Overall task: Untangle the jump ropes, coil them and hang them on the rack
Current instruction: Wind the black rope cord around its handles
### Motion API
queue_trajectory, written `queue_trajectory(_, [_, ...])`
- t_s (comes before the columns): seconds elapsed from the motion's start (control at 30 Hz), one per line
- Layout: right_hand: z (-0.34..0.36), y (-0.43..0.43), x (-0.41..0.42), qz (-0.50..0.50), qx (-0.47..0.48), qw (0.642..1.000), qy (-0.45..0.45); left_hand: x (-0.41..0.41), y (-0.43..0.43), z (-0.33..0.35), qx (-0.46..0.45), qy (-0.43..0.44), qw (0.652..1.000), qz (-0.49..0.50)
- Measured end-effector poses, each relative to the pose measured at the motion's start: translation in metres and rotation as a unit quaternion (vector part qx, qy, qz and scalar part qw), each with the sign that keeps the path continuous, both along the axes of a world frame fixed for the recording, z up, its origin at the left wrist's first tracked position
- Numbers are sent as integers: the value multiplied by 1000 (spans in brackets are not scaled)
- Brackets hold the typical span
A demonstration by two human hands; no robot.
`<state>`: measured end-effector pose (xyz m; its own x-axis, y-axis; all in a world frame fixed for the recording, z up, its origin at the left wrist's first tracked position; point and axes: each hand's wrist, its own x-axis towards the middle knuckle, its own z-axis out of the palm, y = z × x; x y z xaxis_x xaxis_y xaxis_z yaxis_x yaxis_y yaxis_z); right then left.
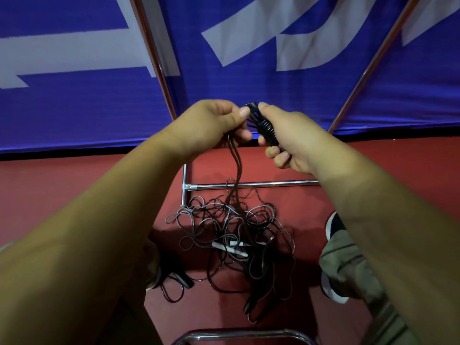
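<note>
My right hand grips black jump-rope handles with cord wound round them. Beside it, my left hand pinches the cord where it leaves the handles. Two strands hang from that hand down into a tangled heap of black and grey jump ropes on the red floor. White-banded handles lie within the heap. The chrome rack's lower bar runs across just behind the heap, and its uprights slant up on both sides.
A blue banner with white shapes hangs behind the rack. A person's shoes and trouser leg stand right of the heap. A curved chrome tube sits at the bottom edge. Red floor spreads to the left.
</note>
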<state>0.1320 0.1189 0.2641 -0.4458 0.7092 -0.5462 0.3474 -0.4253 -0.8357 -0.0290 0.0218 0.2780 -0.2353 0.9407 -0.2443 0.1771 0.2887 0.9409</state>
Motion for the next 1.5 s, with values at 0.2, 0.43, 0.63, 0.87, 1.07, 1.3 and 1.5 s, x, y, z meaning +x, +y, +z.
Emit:
queue_trajectory(0.2, [2,11,2,-4,-15,1000,27,-8,-2,-1,17,28,992,-118])
queue_trajectory(0.43, [7,6,7,26,-25,998,54,-15,-7,1,-48,210,955,-203])
queue_trajectory(0.63, [12,-1,7,59,-52,991,107,-14,-4,-5,-56,272,945,-173])
queue_trajectory(0.87, [15,-5,8,104,-65,986,114,-16,-2,-12,-71,270,946,-164])
queue_trajectory(1.07, [25,-10,4,90,-38,988,120,-17,-1,-13,-51,253,953,-158])
queue_trajectory(1.3, [27,-17,-4,105,5,987,119,-26,-7,-10,-40,287,949,-121])
queue_trajectory(1.5, [18,-16,-3,159,93,981,63,-32,-9,-10,-83,301,945,-93])
